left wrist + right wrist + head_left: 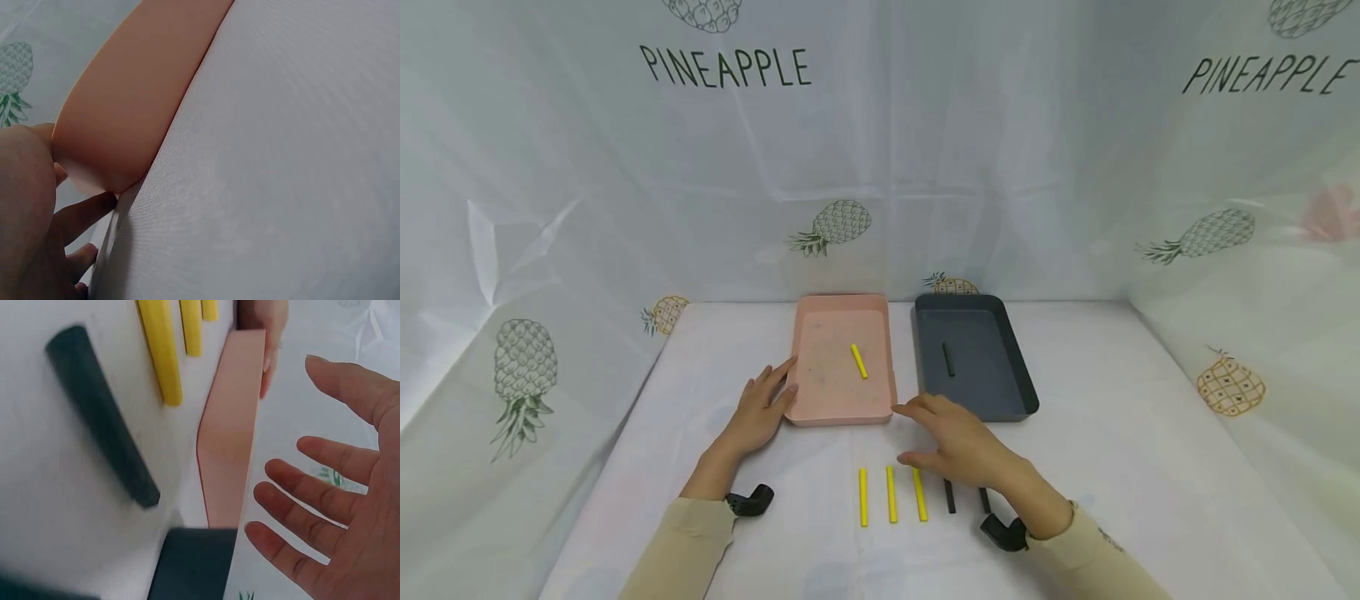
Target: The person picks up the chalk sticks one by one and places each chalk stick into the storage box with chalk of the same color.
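My left hand (756, 417) rests against the left side of a pink tray (827, 333), its fingers touching the wall. In the left wrist view, fingertips meet the tray's corner. My right hand (958, 437) hovers palm down in front of the trays with spread fingers, and nothing is in it in the right wrist view. Below it lie three yellow sticks (892, 494) and two dark sticks (951, 496) in a row, the dark ones partly hidden. One yellow stick (859, 362) lies inside the pink tray. Another dark stick (948, 359) is inside the dark grey tray (996, 358).
The two trays stand side by side with a narrow gap, near the back of the white-covered table (1097, 442). Behind and beside them hangs a white curtain (1000, 167) printed with pineapples. A black wrist device (1002, 533) is on the right wrist.
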Demonstrator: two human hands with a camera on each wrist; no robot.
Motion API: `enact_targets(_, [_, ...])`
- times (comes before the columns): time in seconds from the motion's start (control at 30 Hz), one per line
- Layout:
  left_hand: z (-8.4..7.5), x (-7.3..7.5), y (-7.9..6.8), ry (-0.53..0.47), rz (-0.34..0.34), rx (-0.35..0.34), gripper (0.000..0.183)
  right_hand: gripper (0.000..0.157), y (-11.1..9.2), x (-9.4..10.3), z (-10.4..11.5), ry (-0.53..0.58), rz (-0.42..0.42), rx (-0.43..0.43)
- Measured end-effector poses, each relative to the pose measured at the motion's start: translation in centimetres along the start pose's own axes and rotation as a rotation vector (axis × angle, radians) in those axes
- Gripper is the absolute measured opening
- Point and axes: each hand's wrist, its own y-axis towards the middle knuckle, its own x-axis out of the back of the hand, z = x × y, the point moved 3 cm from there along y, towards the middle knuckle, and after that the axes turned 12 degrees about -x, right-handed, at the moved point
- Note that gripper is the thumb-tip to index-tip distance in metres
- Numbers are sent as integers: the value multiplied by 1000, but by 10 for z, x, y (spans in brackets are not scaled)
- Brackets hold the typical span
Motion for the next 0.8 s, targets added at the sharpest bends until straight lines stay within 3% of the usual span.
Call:
enact_targets(0.33, [3,-3,-2,29,-9,23,59,70,2,-20,17,-46,83,3])
enact_targets(0.8, [2,-3,0,52,-30,-29,59,80,2,-40,31,-125,205,-36])
